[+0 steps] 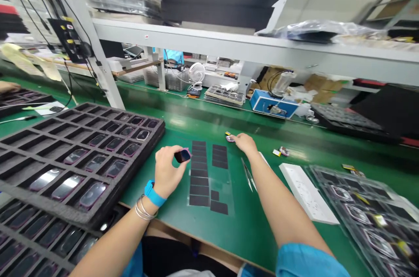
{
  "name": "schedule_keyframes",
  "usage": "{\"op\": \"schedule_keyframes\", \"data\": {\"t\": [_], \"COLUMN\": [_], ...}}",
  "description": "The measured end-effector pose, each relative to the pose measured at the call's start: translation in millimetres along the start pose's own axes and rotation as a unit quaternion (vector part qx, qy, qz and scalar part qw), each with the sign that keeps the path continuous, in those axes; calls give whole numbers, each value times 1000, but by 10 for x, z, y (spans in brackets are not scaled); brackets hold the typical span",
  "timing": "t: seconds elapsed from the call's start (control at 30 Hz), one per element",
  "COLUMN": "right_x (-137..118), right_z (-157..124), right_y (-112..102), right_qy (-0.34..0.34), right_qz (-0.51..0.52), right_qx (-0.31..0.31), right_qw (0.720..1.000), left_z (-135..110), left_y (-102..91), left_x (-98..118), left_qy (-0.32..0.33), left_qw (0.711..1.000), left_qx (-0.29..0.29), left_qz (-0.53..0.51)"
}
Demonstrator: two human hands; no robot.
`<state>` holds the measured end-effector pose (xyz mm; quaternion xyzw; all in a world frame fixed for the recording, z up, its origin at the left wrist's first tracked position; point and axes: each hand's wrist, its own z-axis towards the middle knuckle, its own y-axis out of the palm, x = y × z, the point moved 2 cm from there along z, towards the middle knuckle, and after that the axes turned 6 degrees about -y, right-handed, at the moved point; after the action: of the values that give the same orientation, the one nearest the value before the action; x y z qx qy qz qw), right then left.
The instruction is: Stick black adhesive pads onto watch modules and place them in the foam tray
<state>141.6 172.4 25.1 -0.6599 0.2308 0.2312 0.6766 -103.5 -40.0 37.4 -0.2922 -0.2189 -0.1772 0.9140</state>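
My left hand (169, 172) pinches a watch case (182, 155) with a dark screen and purple rim, held above the mat. My right hand (246, 143) reaches forward, its fingers closed on a small watch back cover (230, 138) near the mat. A yellow battery (228, 133) is just beyond that cover. Between my hands lies a clear sheet of black rectangular stickers (199, 165). A pair of tweezers (248, 175) rests beside my right forearm. Farther right, another back cover (284, 151) lies with a battery (276, 152).
A grey foam tray (153, 135), partly filled with watch cases, sits at left over another tray (42, 233). At right are a white block (307, 194) and a clear plastic tray (366, 211) of watch parts. A blue box (273, 103) and fan (197, 72) stand beyond.
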Motion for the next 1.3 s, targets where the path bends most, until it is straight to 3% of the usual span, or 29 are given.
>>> {"op": "schedule_keyframes", "data": {"t": [0.1,0.23,0.47,0.63,0.73,0.8,1.0,1.13,1.3], "right_x": [-91,-170,-171,-159,-64,54,366,332,251], "right_z": [208,337,421,3,-435,-716,-1145,-1205,-1265], "right_y": [164,388,295,136,78,69,168,274,325], "right_qy": [54,73,-16,-140,-240,-273,-219,-221,-234], "right_qz": [-65,-116,-138,-93,11,77,210,236,247], "right_qx": [15,10,-26,21,98,112,127,150,119], "right_qw": [996,990,990,986,966,952,944,934,933], "left_z": [-34,-64,-41,-45,-52,-52,-95,-204,-362], "left_y": [100,172,224,249,255,252,113,-71,-354], "left_x": [-38,-121,-243,-306,-315,-312,-212,-87,50], "left_qy": [-8,-36,-86,-112,-119,-117,-81,-56,-27], "left_qw": [1000,999,995,992,991,991,997,998,998], "left_qx": [-14,-32,-51,-61,-57,-56,-15,21,53], "left_qz": [2,3,-16,-20,-19,-19,-5,-4,6]}}
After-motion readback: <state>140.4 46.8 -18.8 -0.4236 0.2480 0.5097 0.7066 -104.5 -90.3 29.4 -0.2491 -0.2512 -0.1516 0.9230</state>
